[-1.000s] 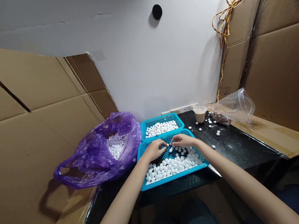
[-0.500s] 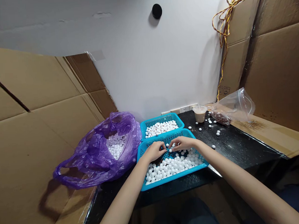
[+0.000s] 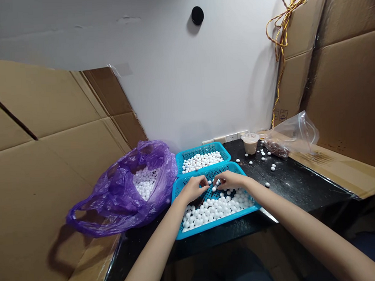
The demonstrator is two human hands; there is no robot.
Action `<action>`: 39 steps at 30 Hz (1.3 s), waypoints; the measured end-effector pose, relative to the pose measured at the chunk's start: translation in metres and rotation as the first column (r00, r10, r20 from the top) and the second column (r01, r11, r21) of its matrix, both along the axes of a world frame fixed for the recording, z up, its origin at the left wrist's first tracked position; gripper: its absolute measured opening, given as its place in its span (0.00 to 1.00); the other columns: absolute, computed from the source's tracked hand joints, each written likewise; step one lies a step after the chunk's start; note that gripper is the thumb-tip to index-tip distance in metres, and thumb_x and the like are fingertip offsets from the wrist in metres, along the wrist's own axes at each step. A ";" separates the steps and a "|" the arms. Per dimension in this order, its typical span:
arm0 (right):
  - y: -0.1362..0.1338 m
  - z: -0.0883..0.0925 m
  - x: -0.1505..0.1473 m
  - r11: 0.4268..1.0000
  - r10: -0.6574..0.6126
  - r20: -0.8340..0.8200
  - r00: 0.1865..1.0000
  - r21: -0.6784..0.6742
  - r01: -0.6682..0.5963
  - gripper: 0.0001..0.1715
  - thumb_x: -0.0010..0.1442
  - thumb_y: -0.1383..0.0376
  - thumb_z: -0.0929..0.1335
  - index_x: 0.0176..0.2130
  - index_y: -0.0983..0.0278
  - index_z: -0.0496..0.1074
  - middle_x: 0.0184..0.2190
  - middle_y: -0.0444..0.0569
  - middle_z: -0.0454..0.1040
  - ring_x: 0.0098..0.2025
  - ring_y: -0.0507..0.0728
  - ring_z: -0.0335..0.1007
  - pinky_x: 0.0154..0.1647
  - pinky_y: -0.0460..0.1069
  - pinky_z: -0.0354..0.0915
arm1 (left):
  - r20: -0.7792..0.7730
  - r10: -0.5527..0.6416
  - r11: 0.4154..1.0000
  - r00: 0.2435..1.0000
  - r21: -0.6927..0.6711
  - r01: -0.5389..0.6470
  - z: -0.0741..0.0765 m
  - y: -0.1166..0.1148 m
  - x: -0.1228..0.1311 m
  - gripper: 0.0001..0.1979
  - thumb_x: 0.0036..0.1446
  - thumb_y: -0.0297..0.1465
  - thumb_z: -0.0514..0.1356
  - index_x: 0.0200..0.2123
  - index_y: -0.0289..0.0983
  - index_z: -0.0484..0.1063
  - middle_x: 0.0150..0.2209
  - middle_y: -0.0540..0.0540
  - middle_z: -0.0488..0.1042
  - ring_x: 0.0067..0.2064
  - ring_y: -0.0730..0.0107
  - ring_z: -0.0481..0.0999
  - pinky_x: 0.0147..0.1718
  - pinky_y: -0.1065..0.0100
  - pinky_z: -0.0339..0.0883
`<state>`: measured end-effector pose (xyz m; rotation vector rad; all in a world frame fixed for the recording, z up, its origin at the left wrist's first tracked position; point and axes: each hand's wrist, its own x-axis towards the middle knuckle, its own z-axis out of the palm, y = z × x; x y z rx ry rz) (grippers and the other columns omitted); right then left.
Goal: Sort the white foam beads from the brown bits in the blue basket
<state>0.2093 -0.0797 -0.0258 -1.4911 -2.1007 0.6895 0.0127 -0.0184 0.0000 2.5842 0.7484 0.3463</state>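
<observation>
A blue perforated plastic basket [image 3: 214,231] at the near edge holds many white balls [image 3: 215,209], heaped along its front side. Over its back part, my left hand [image 3: 195,188] has its fingers curled together; anything in them is hidden. Facing it, my right hand [image 3: 229,180] is bent with thumb and fingers round a small white ball [image 3: 218,182]. A few loose balls lie just below and between the fingertips. Some dark reddish bits show on the basket floor under my left hand.
A second blue basket [image 3: 227,150] of white pieces with reddish spots stands behind. To the left, a purple plastic bag [image 3: 115,201] holds more balls. A lidded cup [image 3: 250,144], stray white balls and a clear zip bag [image 3: 294,131] with brown contents lie right. Cardboard walls flank the black table [image 3: 308,191].
Both hands stay almost in the same place over the near basket. The right fingers have shifted slightly, and the small balls under them have moved a little.
</observation>
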 end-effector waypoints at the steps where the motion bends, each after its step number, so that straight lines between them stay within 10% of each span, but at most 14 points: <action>1: 0.000 0.000 0.000 1.000 0.001 0.000 1.000 0.003 -0.001 0.12 0.50 0.68 0.70 0.38 0.63 0.75 0.23 0.43 0.68 0.26 0.52 0.63 0.26 0.44 0.56 | 0.005 -0.005 1.000 1.000 -0.009 0.005 0.001 0.000 0.000 0.06 0.52 0.33 0.57 0.30 0.37 0.70 0.30 0.48 0.75 0.33 0.68 0.74 0.31 0.70 0.65; 28: 0.000 0.003 0.000 0.990 -0.058 -0.153 0.987 0.122 0.077 0.04 0.51 0.67 0.68 0.31 0.64 0.69 0.31 0.47 0.73 0.33 0.55 0.69 0.31 0.47 0.62 | 0.049 0.014 0.999 0.999 0.033 -0.016 0.002 0.000 0.001 0.07 0.52 0.34 0.58 0.30 0.38 0.74 0.30 0.48 0.76 0.33 0.68 0.75 0.31 0.71 0.67; 39: 0.000 0.003 0.000 0.992 -0.063 -0.185 0.981 0.096 0.082 0.04 0.50 0.67 0.68 0.30 0.64 0.69 0.31 0.47 0.73 0.32 0.55 0.68 0.31 0.47 0.62 | 0.330 0.249 0.910 0.910 0.240 -0.337 0.005 0.009 0.001 0.03 0.54 0.30 0.58 0.31 0.37 0.70 0.34 0.46 0.75 0.39 0.62 0.74 0.41 0.62 0.66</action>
